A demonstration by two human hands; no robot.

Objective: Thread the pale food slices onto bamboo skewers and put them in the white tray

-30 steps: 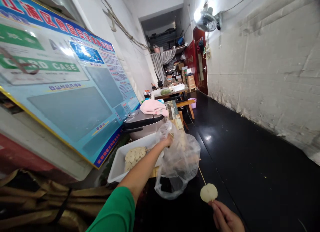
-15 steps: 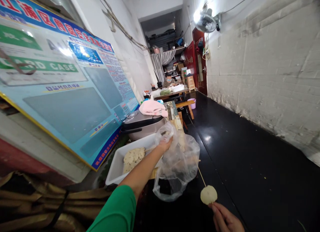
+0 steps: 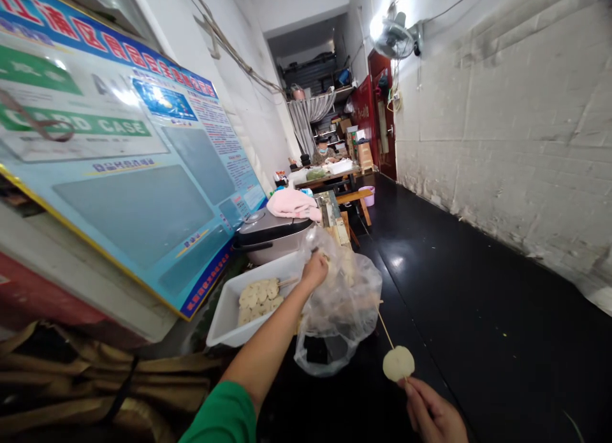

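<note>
My left hand, on an arm in a green sleeve, is closed on the rim of a clear plastic bag hanging beside a white tray. The tray holds skewered pale round slices. My right hand, at the bottom right, pinches a thin wooden skewer with one pale round slice threaded on it. The skewer's far tip points toward the bag.
A large blue notice board leans on the left wall. Behind the tray stand a grey cooker, a pink cloth and a cluttered table. Dark floor runs along a white brick wall on the right. A wall fan hangs above.
My left hand has shifted slightly on the bag's rim, and the bag has bunched a little. The right hand with the skewer has barely moved.
</note>
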